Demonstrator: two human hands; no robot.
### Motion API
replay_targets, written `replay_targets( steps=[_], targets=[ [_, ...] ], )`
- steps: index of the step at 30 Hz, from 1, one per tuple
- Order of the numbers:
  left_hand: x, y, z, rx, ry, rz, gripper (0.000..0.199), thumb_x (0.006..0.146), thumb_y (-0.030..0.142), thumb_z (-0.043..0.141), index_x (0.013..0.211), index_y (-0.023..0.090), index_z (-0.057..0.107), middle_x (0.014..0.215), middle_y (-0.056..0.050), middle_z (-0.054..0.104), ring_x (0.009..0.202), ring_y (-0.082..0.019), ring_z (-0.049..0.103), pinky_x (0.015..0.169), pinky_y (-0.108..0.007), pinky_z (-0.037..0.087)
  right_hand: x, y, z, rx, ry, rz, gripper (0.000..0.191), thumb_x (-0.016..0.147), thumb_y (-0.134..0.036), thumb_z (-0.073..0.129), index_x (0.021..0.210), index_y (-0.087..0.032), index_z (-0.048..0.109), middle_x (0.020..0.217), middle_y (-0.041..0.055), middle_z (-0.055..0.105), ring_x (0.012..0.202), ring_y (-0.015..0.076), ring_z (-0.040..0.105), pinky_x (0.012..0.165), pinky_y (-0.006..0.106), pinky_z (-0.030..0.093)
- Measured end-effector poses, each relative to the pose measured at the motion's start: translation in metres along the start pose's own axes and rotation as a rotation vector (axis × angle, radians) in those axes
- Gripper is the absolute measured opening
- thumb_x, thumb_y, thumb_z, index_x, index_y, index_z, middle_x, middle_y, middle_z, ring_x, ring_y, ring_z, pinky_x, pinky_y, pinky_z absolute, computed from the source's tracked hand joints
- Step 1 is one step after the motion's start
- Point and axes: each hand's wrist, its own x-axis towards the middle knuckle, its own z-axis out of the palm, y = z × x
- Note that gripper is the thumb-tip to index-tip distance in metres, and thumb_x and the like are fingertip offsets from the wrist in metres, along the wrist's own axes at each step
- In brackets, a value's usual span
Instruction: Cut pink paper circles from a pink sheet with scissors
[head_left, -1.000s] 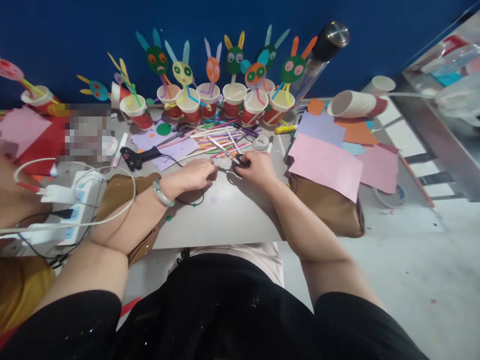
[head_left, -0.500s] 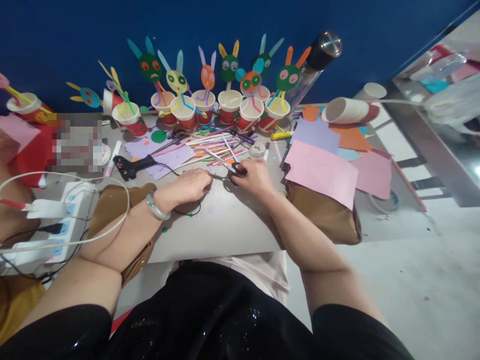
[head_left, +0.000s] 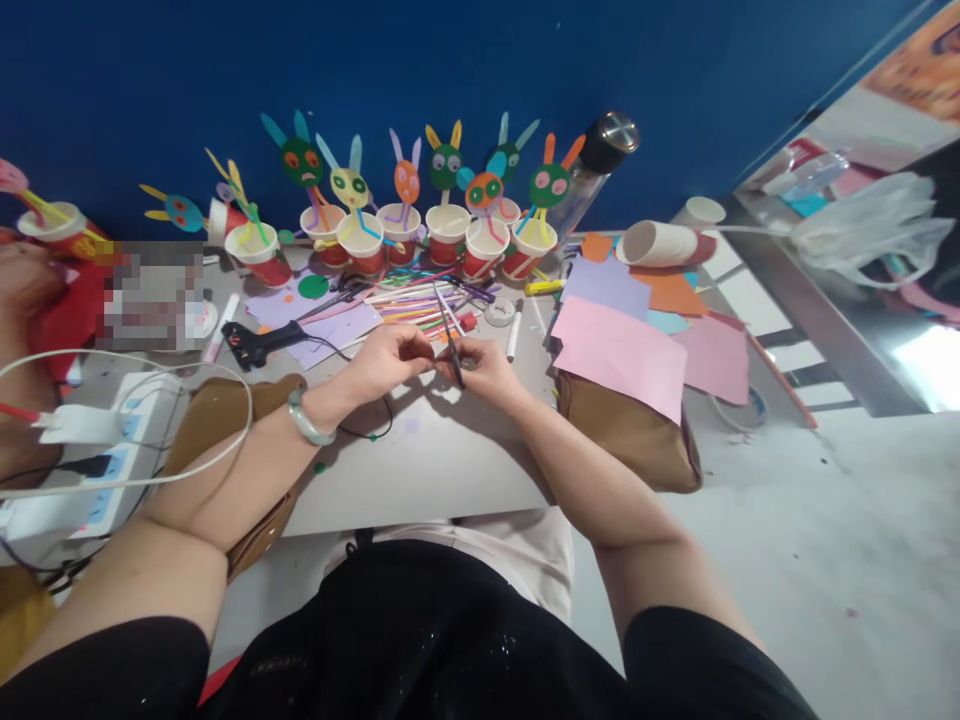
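My right hand [head_left: 486, 372] is closed around a pair of scissors [head_left: 454, 352], whose blades point up and away from me. The fingertips of my left hand [head_left: 390, 358] are pinched close to my right fingertips; whatever lies between them is too small to make out. A pale green bangle circles my left wrist. Just beyond both hands lies a heap of coloured sticks [head_left: 409, 305]. A black glue gun [head_left: 262, 343] rests left of my left hand, its cord running under my wrist. Right of my right hand are a white marker [head_left: 514, 330] and a roll of clear tape [head_left: 498, 312].
Several paper cups [head_left: 360, 245] with rabbit-faced stick figures line the blue wall. Pink paper [head_left: 622, 350] lies over a brown cushion [head_left: 630, 430] at right. A power strip [head_left: 120, 450] with cables sits at left, near another person's hand [head_left: 30, 275].
My right hand has brought the scissors left, towards my left hand, and turned them more upright. My left hand has come up a little, and its fingers show more clearly.
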Motion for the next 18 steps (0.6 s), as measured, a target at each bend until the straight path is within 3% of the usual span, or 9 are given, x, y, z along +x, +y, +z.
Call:
replay_targets(
  steps=[7,13,18],
  targets=[
    [-0.002,0.004,0.002,-0.157,0.032,-0.018,0.026,0.066,0.025,0.075,0.085,0.015,0.061,0.071,-0.001,0.067,0.062,-0.011,0.061,0.058,-0.023,0.047,-0.002,-0.005,0.002,0.086,0.058,-0.019,0.027,0.065,-0.039,0.079,0.068,-0.017,0.065,0.067,0.0002,0.063,0.065,0.0135,0.055,0.066,0.028,0.046],
    [-0.002,0.004,0.002,-0.273,0.165,-0.003,0.025,0.078,0.032,0.070,0.094,0.015,0.063,0.078,-0.003,0.069,0.073,-0.013,0.067,0.072,-0.027,0.054,-0.009,-0.017,0.002,0.217,0.102,0.072,0.035,0.065,-0.046,0.083,0.071,-0.018,0.062,0.065,-0.0025,0.055,0.060,0.0105,0.045,0.059,0.026,0.040],
    [-0.003,0.006,0.004,-0.323,0.065,-0.020,0.032,0.089,0.045,0.058,0.086,0.015,0.068,0.081,-0.005,0.070,0.078,-0.013,0.066,0.079,-0.028,0.054,-0.011,-0.019,0.005,0.316,0.144,0.078,0.034,0.067,-0.048,0.083,0.070,-0.019,0.064,0.064,-0.0033,0.054,0.061,0.0101,0.044,0.061,0.026,0.039]
  ],
)
